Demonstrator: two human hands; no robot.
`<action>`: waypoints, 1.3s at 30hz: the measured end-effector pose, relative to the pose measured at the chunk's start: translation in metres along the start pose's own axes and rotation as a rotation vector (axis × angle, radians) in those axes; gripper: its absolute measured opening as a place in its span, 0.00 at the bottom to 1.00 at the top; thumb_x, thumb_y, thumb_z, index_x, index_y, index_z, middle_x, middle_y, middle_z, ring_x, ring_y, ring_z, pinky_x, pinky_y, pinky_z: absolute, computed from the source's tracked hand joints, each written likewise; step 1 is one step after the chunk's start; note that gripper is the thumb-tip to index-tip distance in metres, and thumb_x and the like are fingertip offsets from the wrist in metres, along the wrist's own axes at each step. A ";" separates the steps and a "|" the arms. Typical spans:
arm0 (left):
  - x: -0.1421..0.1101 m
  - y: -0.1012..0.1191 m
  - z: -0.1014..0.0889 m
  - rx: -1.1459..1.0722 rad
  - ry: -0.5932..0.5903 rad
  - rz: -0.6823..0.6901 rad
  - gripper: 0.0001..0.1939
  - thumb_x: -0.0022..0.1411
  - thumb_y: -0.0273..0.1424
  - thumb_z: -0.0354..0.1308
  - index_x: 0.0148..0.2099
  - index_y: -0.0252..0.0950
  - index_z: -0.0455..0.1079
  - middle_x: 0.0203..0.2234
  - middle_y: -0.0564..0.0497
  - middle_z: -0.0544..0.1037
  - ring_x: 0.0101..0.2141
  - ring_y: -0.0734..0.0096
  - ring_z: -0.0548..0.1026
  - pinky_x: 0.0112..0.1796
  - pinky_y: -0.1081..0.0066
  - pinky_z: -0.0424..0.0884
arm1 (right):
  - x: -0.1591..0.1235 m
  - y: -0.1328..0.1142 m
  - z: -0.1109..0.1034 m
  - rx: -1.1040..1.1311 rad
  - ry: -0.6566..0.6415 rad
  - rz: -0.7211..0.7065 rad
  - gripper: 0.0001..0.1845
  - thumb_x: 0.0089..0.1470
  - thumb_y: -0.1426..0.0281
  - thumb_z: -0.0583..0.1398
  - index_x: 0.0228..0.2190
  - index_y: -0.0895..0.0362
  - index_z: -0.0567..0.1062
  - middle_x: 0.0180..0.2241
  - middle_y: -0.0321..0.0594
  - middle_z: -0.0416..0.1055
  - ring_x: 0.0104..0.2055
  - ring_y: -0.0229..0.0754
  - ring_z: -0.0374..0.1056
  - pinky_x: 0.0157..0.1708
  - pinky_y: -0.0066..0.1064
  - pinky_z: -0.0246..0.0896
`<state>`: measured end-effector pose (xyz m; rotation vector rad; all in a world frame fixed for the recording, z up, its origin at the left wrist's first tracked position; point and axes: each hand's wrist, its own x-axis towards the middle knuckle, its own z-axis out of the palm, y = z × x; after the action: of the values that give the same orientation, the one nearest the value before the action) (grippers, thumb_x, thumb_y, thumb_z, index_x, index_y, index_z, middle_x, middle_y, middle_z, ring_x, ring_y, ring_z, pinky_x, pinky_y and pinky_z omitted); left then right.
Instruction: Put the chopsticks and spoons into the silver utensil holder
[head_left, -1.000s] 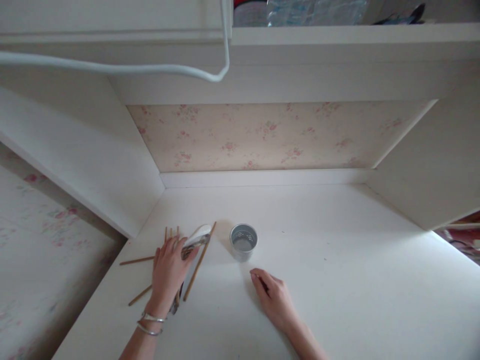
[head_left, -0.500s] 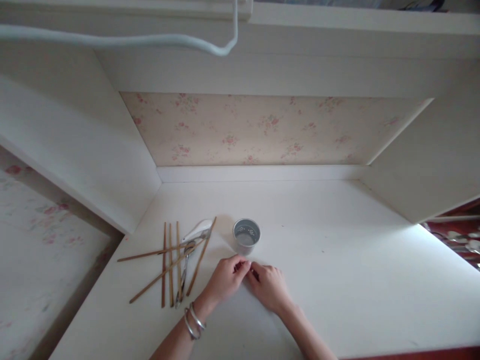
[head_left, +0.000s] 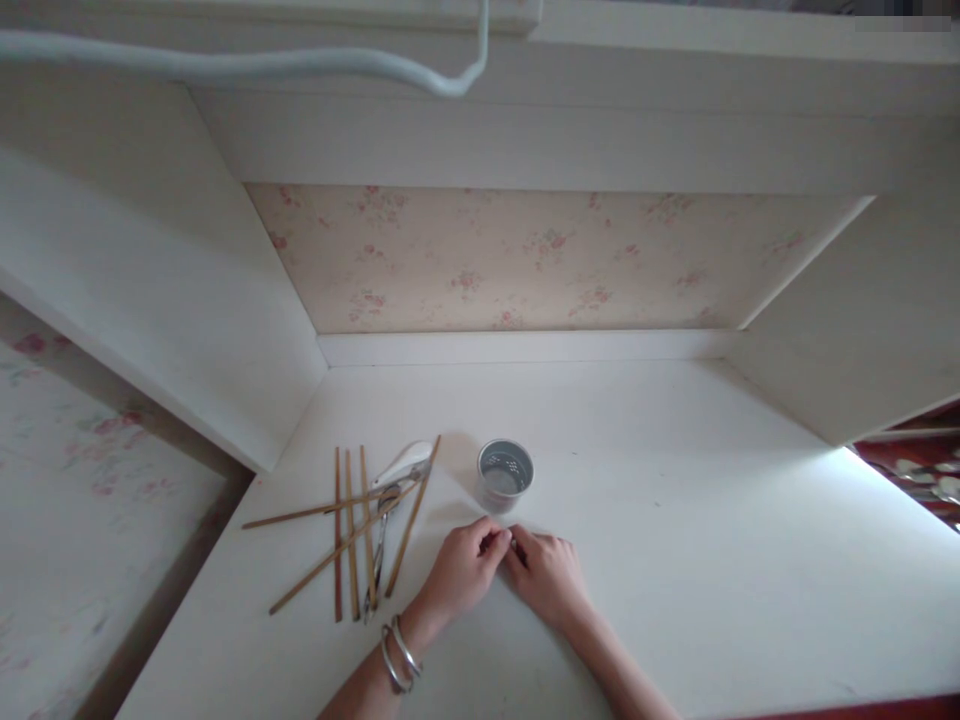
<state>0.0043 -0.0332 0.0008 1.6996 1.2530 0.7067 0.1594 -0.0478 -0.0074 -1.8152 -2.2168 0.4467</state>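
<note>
My left hand, with bracelets at the wrist, rests on the white desk with its fingers curled. Beside it my right hand is curled too, and the fingertips of both hands meet in front of a small grey metal cup. What lies between the fingertips is too small to make out. Left of the hands lie several wooden chopsticks, a metal spoon and a white spoon in a loose pile.
The desk sits in a white alcove with floral wallpaper at the back and side panels left and right. A white cable hangs across the top. A floral bed cover lies at the left beyond the desk's edge.
My left hand left the chopstick pile and moved right until its fingertips met those of my right hand by the cup. Since half a second ago, the hands have barely shifted.
</note>
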 end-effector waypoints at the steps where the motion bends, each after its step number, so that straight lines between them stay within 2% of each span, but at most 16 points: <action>1: 0.000 0.000 0.000 -0.003 -0.003 -0.002 0.19 0.68 0.42 0.47 0.35 0.37 0.72 0.28 0.50 0.79 0.30 0.69 0.75 0.31 0.73 0.65 | 0.000 0.000 0.000 0.003 0.003 0.000 0.12 0.63 0.67 0.54 0.30 0.52 0.75 0.27 0.35 0.80 0.27 0.40 0.74 0.24 0.29 0.43; 22: 0.003 0.000 0.003 0.012 0.004 -0.023 0.19 0.68 0.42 0.47 0.34 0.37 0.72 0.28 0.49 0.79 0.30 0.69 0.74 0.32 0.73 0.66 | 0.001 0.005 0.002 0.028 0.000 -0.024 0.12 0.63 0.67 0.53 0.30 0.52 0.74 0.27 0.35 0.80 0.27 0.41 0.75 0.24 0.28 0.45; 27: 0.002 0.008 0.001 0.031 -0.001 -0.014 0.20 0.68 0.42 0.47 0.33 0.37 0.72 0.26 0.50 0.78 0.28 0.70 0.73 0.30 0.74 0.65 | 0.000 0.005 0.000 0.039 0.000 -0.024 0.12 0.63 0.66 0.54 0.30 0.52 0.75 0.27 0.35 0.80 0.27 0.41 0.75 0.24 0.28 0.45; 30: -0.008 0.013 -0.019 0.089 0.038 -0.009 0.20 0.69 0.43 0.46 0.33 0.37 0.72 0.25 0.51 0.77 0.27 0.70 0.73 0.29 0.74 0.65 | 0.000 0.004 0.000 0.043 0.012 -0.024 0.17 0.65 0.64 0.52 0.28 0.52 0.75 0.25 0.35 0.79 0.27 0.40 0.75 0.24 0.28 0.45; 33: -0.025 0.003 -0.059 0.292 0.216 -0.058 0.18 0.69 0.43 0.45 0.36 0.39 0.71 0.25 0.52 0.77 0.27 0.70 0.73 0.31 0.73 0.67 | 0.000 0.004 0.001 0.031 0.019 -0.027 0.19 0.66 0.63 0.51 0.27 0.52 0.74 0.24 0.34 0.79 0.27 0.41 0.75 0.25 0.28 0.46; 35: -0.036 -0.010 -0.089 0.472 0.328 -0.099 0.17 0.68 0.43 0.46 0.39 0.40 0.72 0.30 0.51 0.79 0.30 0.67 0.75 0.35 0.70 0.69 | 0.000 0.004 0.002 0.022 0.018 -0.036 0.18 0.66 0.63 0.51 0.28 0.51 0.74 0.24 0.34 0.79 0.27 0.41 0.76 0.25 0.28 0.46; 37: -0.045 -0.025 -0.117 0.672 0.327 -0.082 0.15 0.66 0.42 0.49 0.43 0.40 0.72 0.38 0.48 0.79 0.39 0.61 0.76 0.44 0.65 0.69 | 0.000 0.005 0.003 0.020 0.017 -0.043 0.18 0.66 0.63 0.50 0.28 0.51 0.74 0.24 0.34 0.79 0.27 0.42 0.76 0.25 0.28 0.46; 39: -0.051 -0.038 -0.136 0.860 0.293 -0.116 0.14 0.65 0.40 0.52 0.45 0.39 0.73 0.40 0.46 0.78 0.44 0.56 0.74 0.48 0.61 0.67 | 0.001 0.005 0.003 0.022 0.016 -0.050 0.18 0.66 0.63 0.50 0.29 0.51 0.74 0.24 0.34 0.79 0.27 0.42 0.76 0.25 0.28 0.46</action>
<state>-0.1426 -0.0347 0.0310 2.2117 2.0381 0.3583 0.1628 -0.0460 -0.0118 -1.7416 -2.2324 0.4433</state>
